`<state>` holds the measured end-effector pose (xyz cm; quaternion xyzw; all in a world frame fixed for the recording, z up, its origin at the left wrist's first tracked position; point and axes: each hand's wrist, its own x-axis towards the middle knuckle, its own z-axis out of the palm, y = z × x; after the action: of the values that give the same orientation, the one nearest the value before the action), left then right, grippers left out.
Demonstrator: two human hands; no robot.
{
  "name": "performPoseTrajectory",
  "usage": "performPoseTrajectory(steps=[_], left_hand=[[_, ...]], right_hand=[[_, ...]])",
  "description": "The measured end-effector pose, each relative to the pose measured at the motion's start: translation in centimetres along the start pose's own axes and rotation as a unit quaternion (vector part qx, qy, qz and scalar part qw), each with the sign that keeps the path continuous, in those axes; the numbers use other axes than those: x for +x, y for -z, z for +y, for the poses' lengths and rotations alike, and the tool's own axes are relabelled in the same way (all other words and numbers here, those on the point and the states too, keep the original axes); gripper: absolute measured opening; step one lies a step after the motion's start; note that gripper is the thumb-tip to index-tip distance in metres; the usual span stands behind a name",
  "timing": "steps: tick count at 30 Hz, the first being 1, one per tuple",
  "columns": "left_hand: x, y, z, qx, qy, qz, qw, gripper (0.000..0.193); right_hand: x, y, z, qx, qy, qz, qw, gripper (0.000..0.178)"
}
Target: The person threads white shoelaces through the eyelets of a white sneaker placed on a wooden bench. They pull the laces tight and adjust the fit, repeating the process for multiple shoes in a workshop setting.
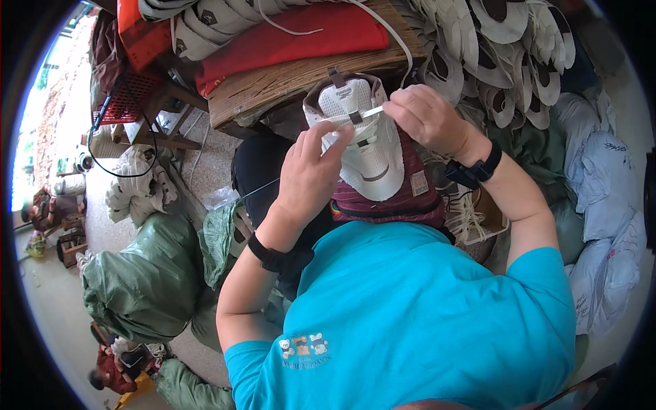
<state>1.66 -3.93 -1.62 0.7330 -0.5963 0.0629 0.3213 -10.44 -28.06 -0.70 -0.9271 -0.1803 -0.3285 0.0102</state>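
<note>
A white shoe upper (pixel 372 167) with a mesh tongue and brown collar lies over my lap, toe end toward me. A white shoelace (pixel 371 112) passes across its tongue by a small dark loop (pixel 355 117). My right hand (pixel 427 121) pinches the lace at the upper's right side, and a long length rises from there toward the bench. At the left side, my left hand (pixel 309 167) is closed, thumb and forefinger pinching the lace by the eyelets. A thin dark rod (pixel 261 189) sticks out past the left wrist; whether this hand holds it is hidden.
A wooden bench (pixel 301 75) ahead bears red cloth (pixel 294 44) and a row of shoe uppers (pixel 219 24). More uppers (pixel 506 55) hang in stacks at far right. Green sacks (pixel 140 277) stand left, white sacks (pixel 601 198) right. Other people (pixel 116 365) sit at far left.
</note>
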Motion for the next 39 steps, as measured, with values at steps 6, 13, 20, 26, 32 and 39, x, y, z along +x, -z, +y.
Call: performPoseTrajectory(steps=[6,13,20,26,32,39], left_hand=[[-1.5,-0.9,-0.6,-0.139,0.178,0.114,0.968,0.030],[-1.2,-2.0,-2.5,-0.298,0.317,0.072,0.897,0.018],[-0.4,-0.6,-2.5,-0.327,0.279,0.123,0.894,0.011],[0.3,1.1,-2.4,-0.032,0.076,0.111,0.990,0.010],[-2.7,2.3,-4.9,-0.250,0.285,0.054,0.924,0.028],[-2.4,2.7,-3.1,-0.408,0.361,-0.008,0.839,0.032]], right_hand=[[-2.2,-1.3,0.1,0.043,-0.247,-0.090,0.964,0.026],[1.5,0.2,-0.9,0.402,-0.408,-0.056,0.818,0.023],[4.2,-0.1,-1.7,0.209,-0.244,-0.129,0.938,0.010],[5.4,-0.3,-1.0,0.241,-0.226,-0.148,0.932,0.009],[4.4,0.4,0.1,0.275,-0.285,-0.168,0.903,0.011],[5.4,0.0,-0.9,0.324,-0.327,-0.255,0.851,0.026]])
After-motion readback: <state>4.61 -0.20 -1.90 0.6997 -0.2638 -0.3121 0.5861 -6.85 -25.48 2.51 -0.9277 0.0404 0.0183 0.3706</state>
